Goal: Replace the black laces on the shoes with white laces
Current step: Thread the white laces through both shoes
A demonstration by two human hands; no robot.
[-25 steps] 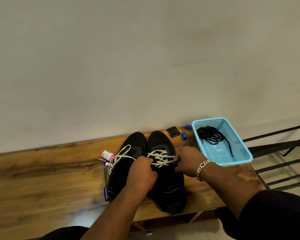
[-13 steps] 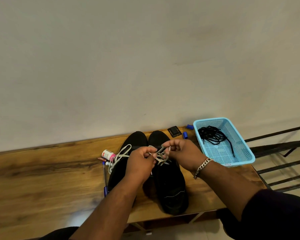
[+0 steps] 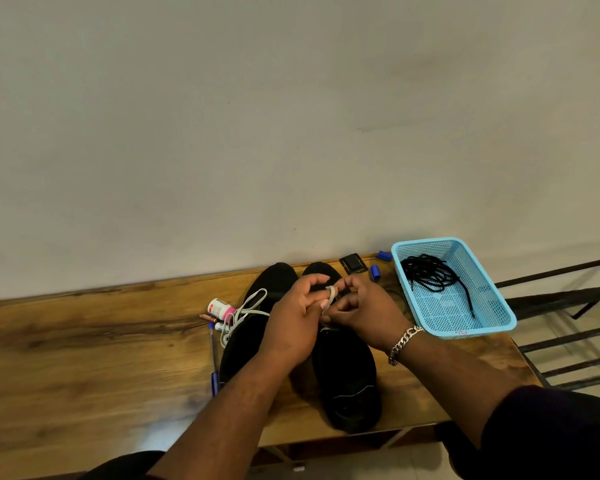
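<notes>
Two black shoes stand side by side on the wooden table [image 3: 84,341], toes toward the wall. The left shoe [image 3: 243,344] carries a white lace [image 3: 245,308] tied in a loose bow. Over the right shoe [image 3: 347,375], my left hand [image 3: 293,327] and my right hand [image 3: 364,310] meet close together, both pinching that shoe's white lace [image 3: 331,294], which loops around a finger of my left hand. The hands hide the laced part of the right shoe. The black laces [image 3: 430,271] lie bundled in a light blue basket [image 3: 499,320] at the right.
A small pink-and-white bottle [image 3: 219,308] and pens [image 3: 214,355] lie left of the shoes. A small black square object [image 3: 353,264] and blue caps [image 3: 374,271] sit near the wall. The table's right edge borders black metal bars [image 3: 568,299].
My hands have come together from either side of the right shoe and lifted its white lace ends above the tongue, now wrapping a loop around a left finger.
</notes>
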